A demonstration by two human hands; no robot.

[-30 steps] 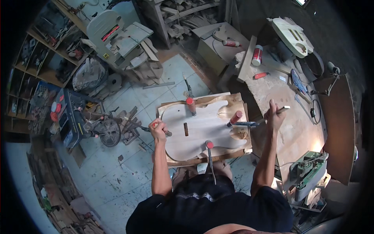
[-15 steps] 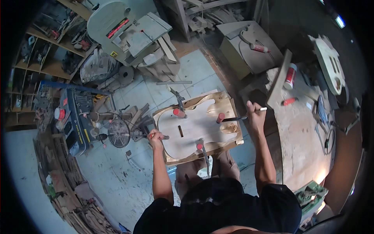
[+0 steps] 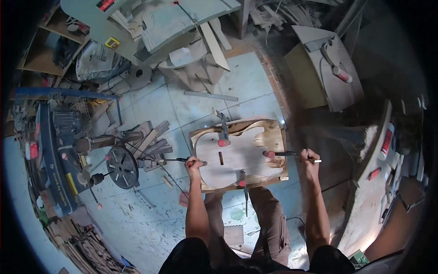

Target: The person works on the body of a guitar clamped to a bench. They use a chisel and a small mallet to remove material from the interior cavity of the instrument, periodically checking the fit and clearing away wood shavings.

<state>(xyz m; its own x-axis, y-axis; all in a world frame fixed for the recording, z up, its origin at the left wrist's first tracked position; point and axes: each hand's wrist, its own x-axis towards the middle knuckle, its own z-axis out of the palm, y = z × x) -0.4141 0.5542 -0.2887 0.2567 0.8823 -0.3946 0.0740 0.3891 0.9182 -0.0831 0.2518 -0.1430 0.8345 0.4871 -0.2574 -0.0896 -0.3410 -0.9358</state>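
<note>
A pale wooden guitar body (image 3: 237, 157) with a small slot lies flat on a squarish wooden board (image 3: 276, 132) in front of me. Bar clamps with red pads press the two together on every side. My left hand (image 3: 195, 166) is closed round the left clamp (image 3: 175, 160) at the board's edge. On the other side, my right hand (image 3: 310, 162) grips the end of the right clamp (image 3: 286, 154); a short white stick (image 3: 316, 160) pokes out of that fist. The far clamp (image 3: 223, 128) and the near clamp (image 3: 245, 194) are untouched.
To the left stands a blue machine (image 3: 57, 169) with a dark slotted disc (image 3: 122, 166) and wood offcuts (image 3: 157, 141). A green-grey machine (image 3: 178, 23) is ahead, with a metal bar (image 3: 211, 96) on the tiled floor. A workbench (image 3: 365, 201) with tools runs along the right.
The surroundings have shifted: the machine ahead looks closer and the bench lies farther right. The clamped board stays between my hands, and both keep their grip.
</note>
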